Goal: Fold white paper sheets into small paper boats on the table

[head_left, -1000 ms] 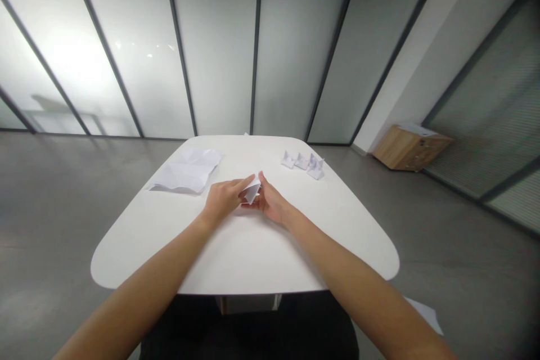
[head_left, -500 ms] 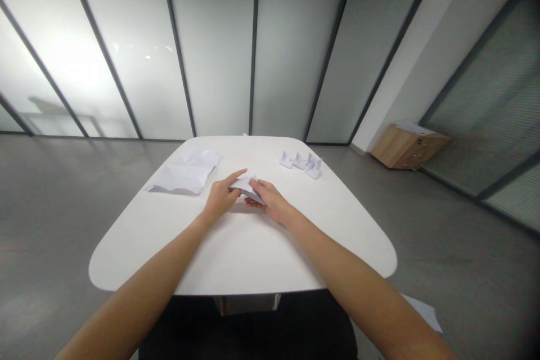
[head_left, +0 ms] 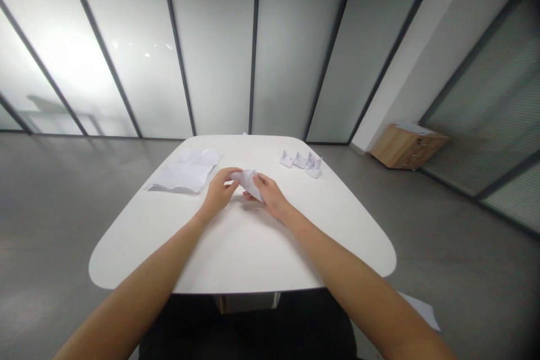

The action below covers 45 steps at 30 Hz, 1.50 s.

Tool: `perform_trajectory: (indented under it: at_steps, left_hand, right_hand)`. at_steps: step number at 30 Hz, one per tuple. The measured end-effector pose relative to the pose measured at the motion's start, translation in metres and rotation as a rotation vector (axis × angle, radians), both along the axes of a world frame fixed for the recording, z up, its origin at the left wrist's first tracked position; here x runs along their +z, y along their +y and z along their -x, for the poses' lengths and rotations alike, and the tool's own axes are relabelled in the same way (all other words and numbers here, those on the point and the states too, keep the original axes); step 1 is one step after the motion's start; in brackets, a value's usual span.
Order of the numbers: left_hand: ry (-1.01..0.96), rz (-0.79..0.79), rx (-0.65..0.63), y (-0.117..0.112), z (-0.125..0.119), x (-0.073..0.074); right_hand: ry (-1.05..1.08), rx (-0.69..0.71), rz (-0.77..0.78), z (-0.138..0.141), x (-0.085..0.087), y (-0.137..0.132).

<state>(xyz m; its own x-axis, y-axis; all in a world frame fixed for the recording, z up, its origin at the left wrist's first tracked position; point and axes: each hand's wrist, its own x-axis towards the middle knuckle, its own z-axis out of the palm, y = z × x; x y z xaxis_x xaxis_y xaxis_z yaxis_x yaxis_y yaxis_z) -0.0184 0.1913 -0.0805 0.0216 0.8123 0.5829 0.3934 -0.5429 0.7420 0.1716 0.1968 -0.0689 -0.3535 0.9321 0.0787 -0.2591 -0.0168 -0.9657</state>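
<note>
A small piece of folded white paper (head_left: pixel 248 179) is held just above the middle of the white table (head_left: pixel 236 253). My left hand (head_left: pixel 220 193) pinches its left edge between thumb and fingers. My right hand (head_left: pixel 269 196) grips its right side, fingers closed on the fold. Both hands meet over the paper.
A pile of creased white sheets (head_left: pixel 185 175) lies at the table's far left. Several small folded paper shapes (head_left: pixel 302 162) stand in a row at the far right. A wooden cabinet (head_left: pixel 407 145) sits by the wall at right. A loose sheet (head_left: pixel 417 309) lies on the floor.
The folded paper has been turned and lifted a little farther from me between both hands. My left fingers have curled from stretched out to a pinch.
</note>
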Motion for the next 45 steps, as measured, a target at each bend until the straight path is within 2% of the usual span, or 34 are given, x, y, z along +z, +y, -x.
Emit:
perform_trajectory:
  at_steps: [4,9,11,15,20,24,29,38,45]
  left_hand:
    - [-0.088,0.061,-0.047,0.002,0.001,-0.002]
    - [-0.305,0.188,-0.158,0.0,-0.003,0.002]
    - [-0.337,0.216,-0.159,0.0,-0.003,0.003]
    - [-0.196,0.197,-0.115,-0.001,0.002,0.007]
    - [-0.035,0.207,-0.173,-0.006,0.009,0.012]
    - [0.016,0.214,-0.142,-0.005,0.009,0.009]
    - [0.148,0.124,-0.142,0.001,0.013,0.004]
    - [0.358,-0.015,-0.139,0.002,0.021,0.004]
    - [0.379,-0.063,-0.154,0.002,0.018,0.002]
  right_hand:
    - [0.109,0.043,0.061,-0.001,0.001,0.0]
    - [0.106,0.064,0.072,-0.004,0.003,0.0]
    - [0.092,0.088,0.073,-0.005,0.004,-0.001]
    - [0.087,0.107,0.076,-0.005,0.004,-0.002]
    - [0.123,0.067,0.085,-0.007,-0.001,0.004]
    - [0.038,0.003,0.076,-0.005,-0.003,0.007]
    - [-0.048,-0.097,0.055,-0.001,-0.002,0.005]
    - [-0.082,-0.101,0.085,-0.007,-0.002,0.007]
    - [-0.1,0.014,0.007,-0.005,0.0,0.001]
